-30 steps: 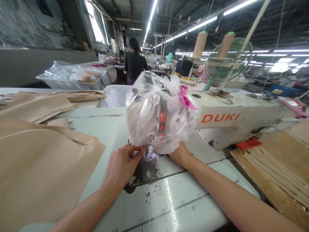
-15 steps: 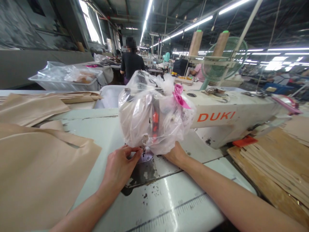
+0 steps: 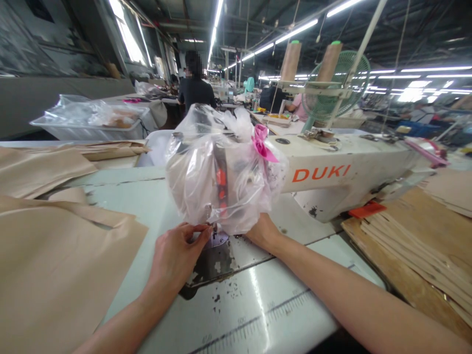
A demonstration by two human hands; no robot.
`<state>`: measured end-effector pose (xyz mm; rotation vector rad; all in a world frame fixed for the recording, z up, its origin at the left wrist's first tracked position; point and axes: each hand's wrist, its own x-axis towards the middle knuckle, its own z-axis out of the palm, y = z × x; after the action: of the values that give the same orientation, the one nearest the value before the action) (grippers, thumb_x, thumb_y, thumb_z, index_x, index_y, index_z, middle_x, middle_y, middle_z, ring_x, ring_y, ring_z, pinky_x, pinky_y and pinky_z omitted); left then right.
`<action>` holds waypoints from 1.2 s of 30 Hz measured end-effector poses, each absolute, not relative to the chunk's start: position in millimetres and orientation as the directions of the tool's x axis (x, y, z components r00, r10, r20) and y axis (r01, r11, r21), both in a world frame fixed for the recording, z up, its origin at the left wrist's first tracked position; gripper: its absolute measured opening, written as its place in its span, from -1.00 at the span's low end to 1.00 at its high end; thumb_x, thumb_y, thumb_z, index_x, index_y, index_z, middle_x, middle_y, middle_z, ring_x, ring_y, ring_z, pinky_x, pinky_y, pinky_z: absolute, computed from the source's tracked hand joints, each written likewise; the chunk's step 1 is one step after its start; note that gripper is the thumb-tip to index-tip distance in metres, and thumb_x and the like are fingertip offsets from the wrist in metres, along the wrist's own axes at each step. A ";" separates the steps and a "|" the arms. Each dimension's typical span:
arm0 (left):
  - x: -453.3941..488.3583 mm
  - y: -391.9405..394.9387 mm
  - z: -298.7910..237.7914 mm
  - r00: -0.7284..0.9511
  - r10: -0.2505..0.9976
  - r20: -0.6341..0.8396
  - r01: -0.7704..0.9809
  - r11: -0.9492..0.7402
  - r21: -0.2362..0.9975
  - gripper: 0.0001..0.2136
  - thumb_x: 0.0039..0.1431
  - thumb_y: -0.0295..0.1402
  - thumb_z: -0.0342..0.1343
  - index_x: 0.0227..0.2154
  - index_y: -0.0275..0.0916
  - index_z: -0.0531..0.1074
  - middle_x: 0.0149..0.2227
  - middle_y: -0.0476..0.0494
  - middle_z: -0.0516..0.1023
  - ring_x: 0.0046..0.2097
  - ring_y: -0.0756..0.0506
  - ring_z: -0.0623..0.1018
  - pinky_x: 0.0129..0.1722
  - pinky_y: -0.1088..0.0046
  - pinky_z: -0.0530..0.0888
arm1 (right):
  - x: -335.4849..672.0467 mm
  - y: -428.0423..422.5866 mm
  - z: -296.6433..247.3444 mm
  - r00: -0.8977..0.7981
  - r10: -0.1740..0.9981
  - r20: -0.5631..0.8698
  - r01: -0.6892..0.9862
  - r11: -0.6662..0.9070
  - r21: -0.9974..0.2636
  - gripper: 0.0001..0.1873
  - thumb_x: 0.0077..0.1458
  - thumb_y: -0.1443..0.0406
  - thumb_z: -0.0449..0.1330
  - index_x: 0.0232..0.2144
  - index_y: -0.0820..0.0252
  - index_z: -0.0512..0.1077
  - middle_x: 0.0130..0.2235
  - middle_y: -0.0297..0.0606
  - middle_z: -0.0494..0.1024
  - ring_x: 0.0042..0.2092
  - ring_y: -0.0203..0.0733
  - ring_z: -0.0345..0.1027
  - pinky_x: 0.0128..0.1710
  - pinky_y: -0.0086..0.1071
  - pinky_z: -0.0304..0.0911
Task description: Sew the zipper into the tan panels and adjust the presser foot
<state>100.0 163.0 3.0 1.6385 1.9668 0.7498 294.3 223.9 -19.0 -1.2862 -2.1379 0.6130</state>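
Observation:
A white sewing machine [image 3: 332, 172] marked DUKI lies across the pale green table [image 3: 258, 314]. Its head is wrapped in a clear plastic bag [image 3: 221, 172] tied with a pink ribbon [image 3: 261, 141]. My left hand [image 3: 175, 258] is pinched at the needle area, thumb and fingers pressed together just under the bag; what they hold is too small to make out. My right hand [image 3: 262, 232] reaches under the bag's right side, and its fingers are hidden behind the plastic. A worn metal plate [image 3: 217, 260] sits below the needle.
Tan fabric pieces [image 3: 62, 265] cover the table's left side. Stacked tan strips [image 3: 416, 246] lie at the right, beside an orange tool [image 3: 363, 210]. Behind stand thread cones [image 3: 291, 61], a green fan [image 3: 337, 88], a bin [image 3: 88, 125] with plastic, and a person in black [image 3: 195, 91].
The view has drifted so everything sits slightly further left. Both hands stay at the needle area with the left pinch unchanged.

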 end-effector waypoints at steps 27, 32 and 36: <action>96.4 167.1 -6.0 -0.170 0.985 -0.039 0.675 0.145 0.723 -0.60 -0.01 -0.02 0.06 -0.25 -0.13 0.63 -0.34 -0.10 0.69 -0.21 -0.26 0.62 -0.30 0.34 0.37 | 292.8 219.9 -14.2 -0.378 0.891 0.252 0.656 0.450 -0.606 -0.79 0.18 0.26 0.17 -0.21 0.22 0.55 -0.06 -0.08 0.59 0.06 0.01 0.41 0.03 -0.27 0.28; 94.0 167.6 -10.6 -0.164 0.985 -0.057 0.639 0.150 0.754 -0.58 0.00 -0.02 0.07 -0.23 -0.18 0.62 -0.37 -0.10 0.68 -0.24 -0.25 0.61 -0.32 0.36 0.37 | 292.5 219.2 -10.9 -0.385 0.885 0.264 0.650 0.463 -0.603 -0.77 0.16 0.27 0.18 -0.16 0.18 0.54 -0.02 -0.12 0.57 0.06 -0.01 0.41 0.02 -0.28 0.30; 95.9 167.7 -10.1 -0.158 0.985 -0.062 0.640 0.150 0.754 -0.57 0.01 -0.02 0.06 -0.23 -0.21 0.62 -0.37 -0.09 0.68 -0.26 -0.23 0.60 -0.34 0.37 0.36 | 292.6 218.0 -8.7 -0.388 0.881 0.271 0.647 0.470 -0.601 -0.76 0.15 0.27 0.19 -0.13 0.15 0.54 0.02 -0.13 0.56 0.07 0.00 0.40 0.04 -0.26 0.30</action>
<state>95.9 167.7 -10.1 1.5468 1.8682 0.7935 292.6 218.0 -8.7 -1.2634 -2.1575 0.5445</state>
